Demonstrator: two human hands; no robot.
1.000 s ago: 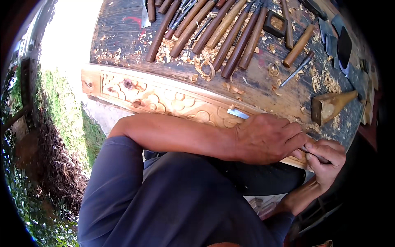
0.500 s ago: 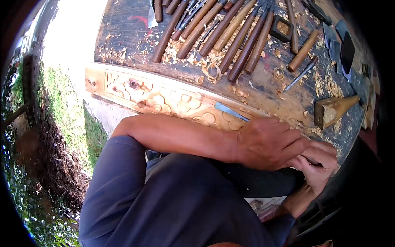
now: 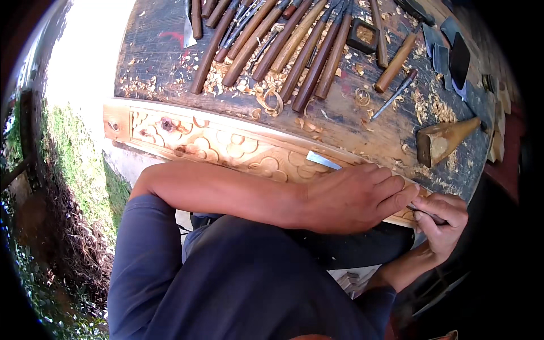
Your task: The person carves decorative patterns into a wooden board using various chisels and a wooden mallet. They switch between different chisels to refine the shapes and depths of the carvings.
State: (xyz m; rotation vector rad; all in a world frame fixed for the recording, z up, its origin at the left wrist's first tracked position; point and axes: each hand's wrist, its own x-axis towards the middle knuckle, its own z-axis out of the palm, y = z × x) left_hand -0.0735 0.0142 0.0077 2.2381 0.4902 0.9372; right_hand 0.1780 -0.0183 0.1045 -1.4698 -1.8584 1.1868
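Observation:
A long pale wood board (image 3: 120,120) with carved flower relief lies along the near table edge. My left hand (image 3: 360,195) is closed over its right part, the forearm crossing in front of the board. From under that hand a flat steel chisel blade (image 3: 323,159) sticks out to the left, over the carving; the rest of the chisel is covered. At the board's right end my right hand (image 3: 445,224) is closed round a slim dark tool (image 3: 429,215), its fingers close to the left hand's fingertips. Whether this belongs to the same chisel I cannot tell.
Several wood-handled chisels (image 3: 306,90) lie in a row at the back among curled shavings (image 3: 271,103). To the right are a square dark block (image 3: 362,35), a thin blade tool (image 3: 395,95), a wooden mallet-like piece (image 3: 447,140) and dark flat stones (image 3: 460,59).
My hands have come slightly apart, showing the dark tool between them. The chisel blade has shifted right along the carving. The whole view has slid a little to the left.

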